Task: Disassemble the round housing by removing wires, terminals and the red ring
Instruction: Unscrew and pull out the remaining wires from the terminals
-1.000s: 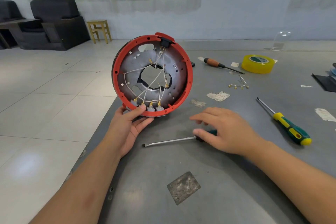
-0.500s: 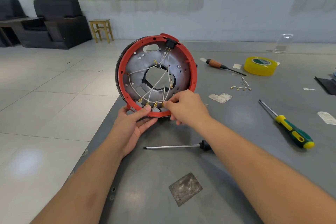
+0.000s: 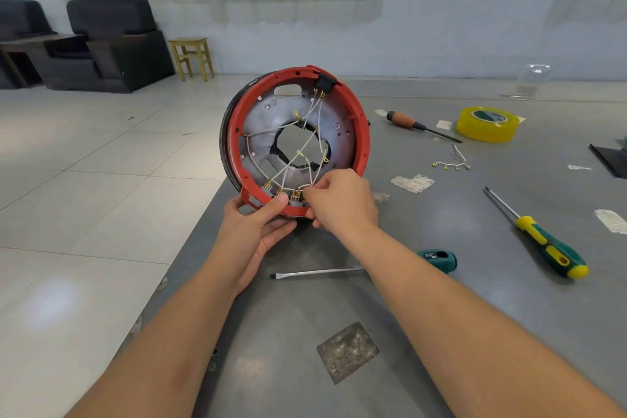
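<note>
Head view: right hand (image 3: 341,202) fingers (image 3: 310,193) pinch a terminal (image 3: 296,195) at the housing (image 3: 295,139) bottom edge; left hand (image 3: 258,231) grips the red ring (image 3: 361,146) rim, thumb on top. Housing held upright, tilted, above the table (image 3: 441,316) edge. Risk: a hard tug could snap a wire (image 3: 288,173) or jerk the housing loose.

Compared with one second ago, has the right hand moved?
Yes. The right hand left the flat screwdriver lying on the table and went up to the round housing, now pinching at its lower terminals.

Matt red plastic ring (image 3: 361,132) rims dull grey metal housing (image 3: 258,125).
</note>
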`<state>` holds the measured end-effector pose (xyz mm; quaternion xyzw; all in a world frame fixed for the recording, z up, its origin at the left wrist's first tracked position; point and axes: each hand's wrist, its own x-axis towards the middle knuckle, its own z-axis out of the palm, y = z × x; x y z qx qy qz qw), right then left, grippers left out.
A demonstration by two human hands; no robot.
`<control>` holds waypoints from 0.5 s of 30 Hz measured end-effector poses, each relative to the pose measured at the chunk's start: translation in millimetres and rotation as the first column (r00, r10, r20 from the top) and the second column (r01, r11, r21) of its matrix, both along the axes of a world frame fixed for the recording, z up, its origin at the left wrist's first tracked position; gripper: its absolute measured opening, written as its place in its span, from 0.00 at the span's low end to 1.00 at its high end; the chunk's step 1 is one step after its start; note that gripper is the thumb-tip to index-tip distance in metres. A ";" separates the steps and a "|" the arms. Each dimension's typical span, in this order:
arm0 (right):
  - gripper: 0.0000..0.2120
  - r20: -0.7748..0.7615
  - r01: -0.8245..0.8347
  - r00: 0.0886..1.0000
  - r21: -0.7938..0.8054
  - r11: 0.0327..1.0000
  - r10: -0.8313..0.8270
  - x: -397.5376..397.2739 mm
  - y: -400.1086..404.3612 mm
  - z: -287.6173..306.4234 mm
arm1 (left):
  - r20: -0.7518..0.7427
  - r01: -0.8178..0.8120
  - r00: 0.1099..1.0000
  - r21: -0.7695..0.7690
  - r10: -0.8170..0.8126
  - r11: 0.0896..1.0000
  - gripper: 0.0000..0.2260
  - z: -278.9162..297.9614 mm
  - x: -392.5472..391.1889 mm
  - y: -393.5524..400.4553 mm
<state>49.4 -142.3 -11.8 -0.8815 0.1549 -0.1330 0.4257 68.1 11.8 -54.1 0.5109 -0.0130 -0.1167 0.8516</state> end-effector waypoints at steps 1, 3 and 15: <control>0.10 0.027 -0.001 1.000 -0.012 1.000 0.001 -1.1 0.1 -0.8 | -0.006 -0.005 1.000 -0.003 0.005 1.000 0.31 -0.1 0.3 -0.2; 0.10 0.084 -0.008 0.996 -0.032 0.999 0.010 -2.7 -0.8 -2.7 | -0.018 -0.011 1.000 -0.007 0.011 1.000 0.32 0.1 0.8 -0.4; 0.09 0.293 -0.117 0.914 -0.474 0.873 0.282 -18.5 -27.8 -7.0 | -0.060 -0.006 0.998 0.135 0.014 0.991 0.28 6.7 -3.9 0.6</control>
